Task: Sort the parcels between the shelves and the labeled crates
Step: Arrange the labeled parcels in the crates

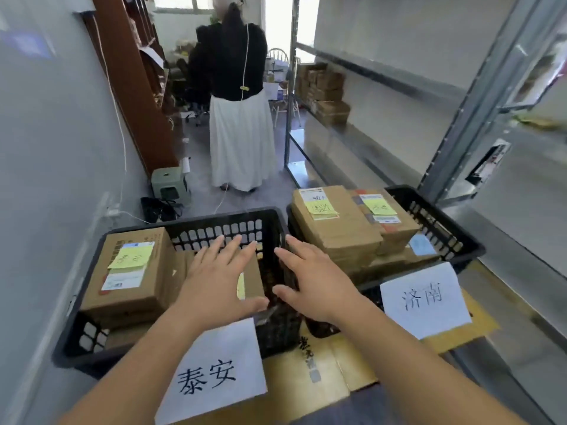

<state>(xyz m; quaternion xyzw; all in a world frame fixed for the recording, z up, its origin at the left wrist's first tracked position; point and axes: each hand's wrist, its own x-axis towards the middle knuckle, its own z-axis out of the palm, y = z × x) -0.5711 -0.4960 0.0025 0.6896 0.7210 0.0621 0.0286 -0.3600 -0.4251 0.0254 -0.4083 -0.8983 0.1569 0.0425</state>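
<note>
1. The metal shelves [383, 96] rise to the right of my hands and run away ahead of me; a stack of brown parcels [325, 90] sits on them far beyond my fingertips.
2. A person in a black top and white skirt [237, 105] stands well ahead of my hands, back turned to me.
3. Under my left hand lies the left crate [270, 222], black with a slotted wall. A paper label [214, 372] with handwritten characters hangs on its near side, just below my left wrist.
4. The right crate [438, 216], also black, sits just beside it, to the right of my right hand, with its own paper label [425, 299] on the near wall.
5. In the right crate, parcels [337, 228] are stacked high, each with a yellow note on top.
6. In the left crate, a large parcel [129, 271] with a yellow note sits left of my left hand.
7. My left hand [214, 280] is flat, fingers spread and straight, over a smaller parcel [253, 280] in the left crate; I cannot tell whether it touches.
8. My right hand [313, 286] is likewise flat and spread, gripping nothing, over the walls where the two crates meet.
</note>
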